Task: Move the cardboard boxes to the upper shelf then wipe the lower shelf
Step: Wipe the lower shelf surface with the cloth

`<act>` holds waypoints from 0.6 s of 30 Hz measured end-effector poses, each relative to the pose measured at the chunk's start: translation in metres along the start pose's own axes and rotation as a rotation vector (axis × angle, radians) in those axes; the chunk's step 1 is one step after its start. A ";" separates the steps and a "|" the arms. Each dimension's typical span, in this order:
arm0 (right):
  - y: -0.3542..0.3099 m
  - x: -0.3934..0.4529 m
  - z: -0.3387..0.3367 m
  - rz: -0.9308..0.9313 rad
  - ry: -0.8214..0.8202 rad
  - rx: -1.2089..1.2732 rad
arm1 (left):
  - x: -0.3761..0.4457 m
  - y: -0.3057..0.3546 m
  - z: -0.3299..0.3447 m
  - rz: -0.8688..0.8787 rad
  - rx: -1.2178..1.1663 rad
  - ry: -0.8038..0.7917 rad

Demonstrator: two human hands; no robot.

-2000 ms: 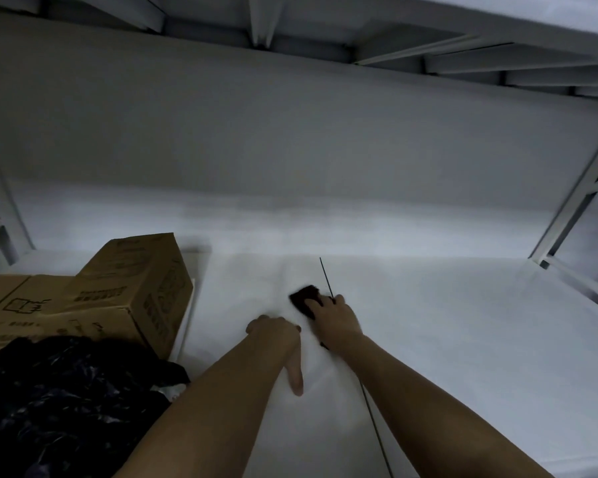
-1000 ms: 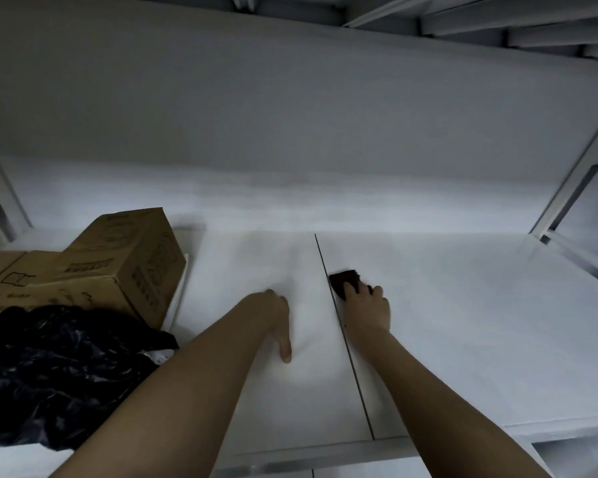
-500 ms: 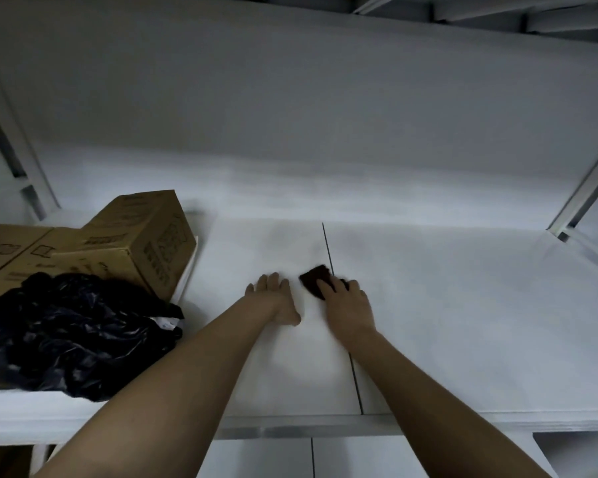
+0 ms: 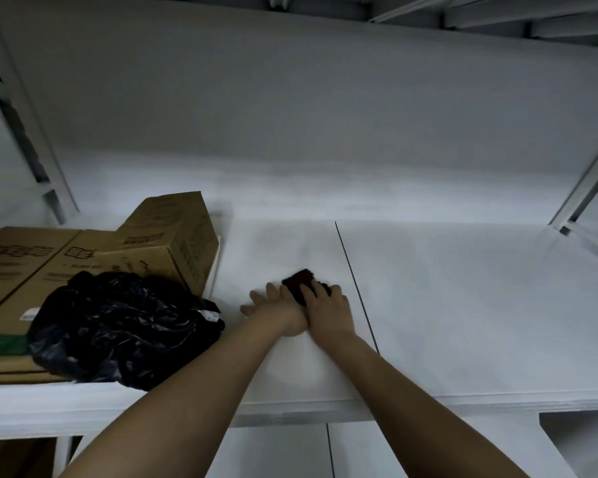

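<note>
- Spanning the whole width: white shelf [image 4: 463,305], two panels meeting at a dark seam [image 4: 354,284] running front to back.
- Standing on the shelf's left end: boxes [image 4: 49,257] of cardboard, one flat and wide, a taller one [image 4: 173,236] at its right, tilted slightly.
- Slumped against the boxes' front, near the shelf edge: black bag [image 4: 125,326], crumpled and glossy.
- Reaching in from below: two bare forearms, converging just left of the seam.
- Resting flat on the shelf, fingers straight and spread, grasping nothing: left hand [image 4: 273,308], its wrist touching the right hand.
- Pressing down on the cloth, fingers curled over its near edge: right hand [image 4: 325,312].
- Lying on the left panel, close beside the seam, partly under the right fingers: dark cloth [image 4: 299,281], small and bunched.
</note>
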State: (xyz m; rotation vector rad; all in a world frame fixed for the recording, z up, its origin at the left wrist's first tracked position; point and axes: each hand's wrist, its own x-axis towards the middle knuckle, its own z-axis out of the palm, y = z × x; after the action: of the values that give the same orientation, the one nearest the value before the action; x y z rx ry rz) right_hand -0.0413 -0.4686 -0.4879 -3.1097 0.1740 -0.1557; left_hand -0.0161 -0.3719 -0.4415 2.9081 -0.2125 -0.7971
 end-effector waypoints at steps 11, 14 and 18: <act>0.043 -0.022 -0.012 0.382 -0.057 -0.097 | -0.016 -0.021 0.015 0.125 0.118 0.082; 0.011 -0.013 -0.010 0.266 -0.040 -0.082 | -0.018 -0.026 0.015 0.080 0.088 0.081; -0.023 -0.004 -0.004 -0.059 0.010 -0.014 | -0.023 -0.032 0.015 0.050 0.061 0.100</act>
State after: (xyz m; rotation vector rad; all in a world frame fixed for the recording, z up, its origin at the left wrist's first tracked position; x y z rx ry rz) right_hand -0.0429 -0.4451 -0.4837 -3.1300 0.0838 -0.1715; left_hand -0.0404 -0.3374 -0.4478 2.9770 -0.3043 -0.6473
